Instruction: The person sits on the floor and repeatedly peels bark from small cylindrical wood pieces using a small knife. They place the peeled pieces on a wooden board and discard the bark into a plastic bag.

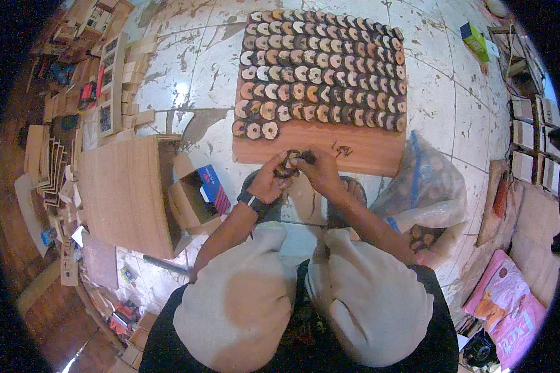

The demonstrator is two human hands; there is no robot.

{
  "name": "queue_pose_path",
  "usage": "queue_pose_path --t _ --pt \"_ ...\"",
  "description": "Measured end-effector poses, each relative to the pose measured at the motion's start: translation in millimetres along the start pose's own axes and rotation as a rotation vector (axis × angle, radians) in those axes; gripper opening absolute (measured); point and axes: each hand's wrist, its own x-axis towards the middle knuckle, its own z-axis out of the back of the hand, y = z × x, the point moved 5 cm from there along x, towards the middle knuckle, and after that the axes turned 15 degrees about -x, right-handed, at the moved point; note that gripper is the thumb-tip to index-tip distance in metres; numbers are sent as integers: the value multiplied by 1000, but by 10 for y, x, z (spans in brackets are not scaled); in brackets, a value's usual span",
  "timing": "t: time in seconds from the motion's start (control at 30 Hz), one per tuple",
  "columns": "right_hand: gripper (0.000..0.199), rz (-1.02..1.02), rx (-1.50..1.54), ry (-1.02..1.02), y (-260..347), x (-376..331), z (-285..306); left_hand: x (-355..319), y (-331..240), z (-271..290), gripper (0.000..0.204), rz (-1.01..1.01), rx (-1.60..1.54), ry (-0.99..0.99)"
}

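Observation:
In front of my knees, my left hand (272, 180) is closed around a round wood slice (287, 163) with dark bark on its rim. My right hand (322, 173) meets it from the right, fingers pinched on a small dark thing (306, 156) that I cannot make out. Just beyond them lies a reddish-brown board (292, 148), its far part covered with close rows of similar wood slices (305, 74), many with a hole in the middle. The shortest row, at the near left, ends in a pale slice (270, 130). Several small dark slim pieces (341, 150) lie on the board's near part.
A clear plastic bag (426, 186) of slices rests at the right. At the left stand an open cardboard box (190, 196), a blue box (214, 188) and a large wooden box (124, 193). Wood offcuts line the far left. A pink bag (510, 304) lies lower right.

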Motion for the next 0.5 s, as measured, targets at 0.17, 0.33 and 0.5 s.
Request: queue_pose_path --t 0.17,0.33,0.5 --pt "27 119 105 -106 -42 218 -123 -12 -66 176 29 -123 -36 -168" --pt "25 69 364 -121 -184 568 -192 -100 -317 351 28 -362 552 -261" --pt "18 27 75 -280 -170 682 -176 -27 -263 379 32 -293 83 -210"
